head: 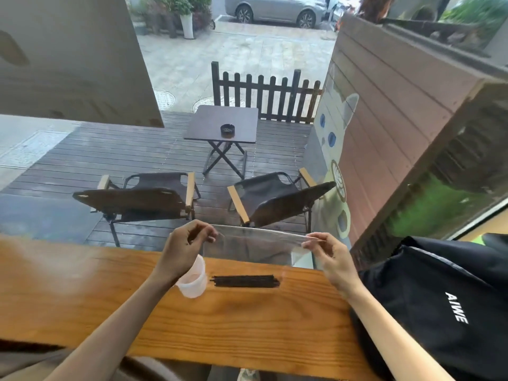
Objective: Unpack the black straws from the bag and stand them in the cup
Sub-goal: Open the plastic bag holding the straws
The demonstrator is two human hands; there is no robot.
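A clear plastic bag [255, 243] is stretched flat in the air above the wooden counter [247, 325]. My left hand [184, 248] pinches its left end and my right hand [330, 257] pinches its right end. The bag looks empty. Below it a bundle of black straws [244, 281] lies flat on the counter, pointing left to right. A translucent plastic cup [193, 281] stands just left of the straws, partly hidden behind my left wrist.
A black bag with white lettering [439, 306] rests on the counter's right end, close to my right forearm. Beyond the counter's far edge is a window onto a deck with two folding chairs [143, 196] and a small table [222, 125].
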